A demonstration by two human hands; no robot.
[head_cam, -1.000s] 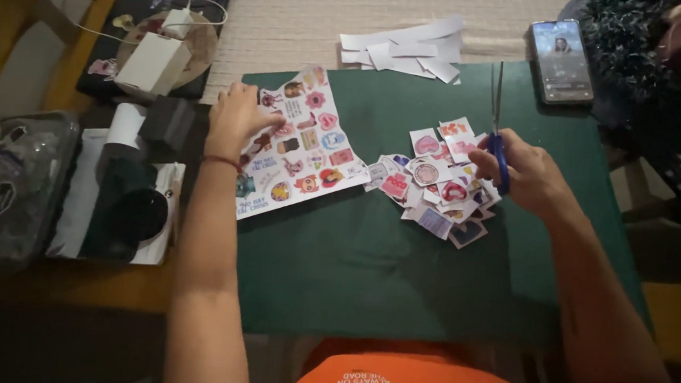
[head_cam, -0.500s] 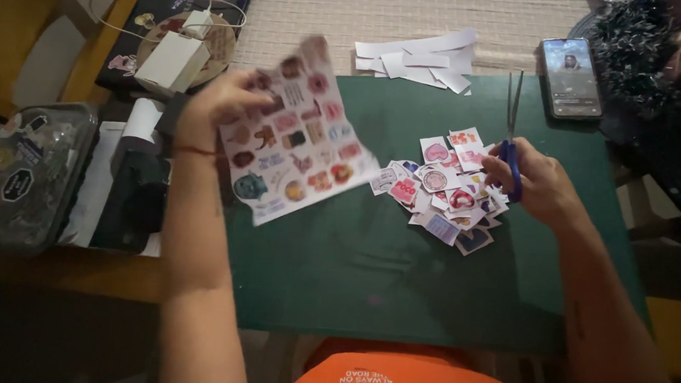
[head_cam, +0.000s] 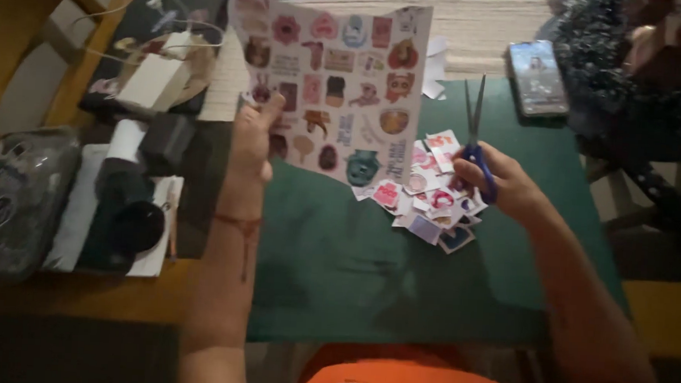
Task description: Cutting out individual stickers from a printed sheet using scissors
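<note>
Noted at far left: a clear pouch (head_cam: 10, 197) and a dark bundle of gear (head_cam: 126, 211) on white paper, with a small white box (head_cam: 148, 80) behind them.

Left hand (head_cam: 251, 144): pinched on the lower left edge of the sticker sheet (head_cam: 339, 75), thumb in front and fingers behind. Sheet held up off the green mat (head_cam: 398, 280), tilted toward the camera, printed face showing, mostly uncut.

Below and right of the sheet: a pile of cut stickers (head_cam: 433, 200) lying on the mat, partly overlapping one another.

Right hand (head_cam: 504, 181): closed through the blue handles of the scissors (head_cam: 475, 121), blades nearly shut, pointing away from the body, just beside the sheet's right edge but apart from it.

Farther right: a phone (head_cam: 538, 77) lying flat at the mat's far corner.

Judged step: sheet presented for cutting, no blade on paper yet. Called for next: blades opened, sheet edge fed between them, cut line kept clear of the printed figures and of the left thumb.
</note>
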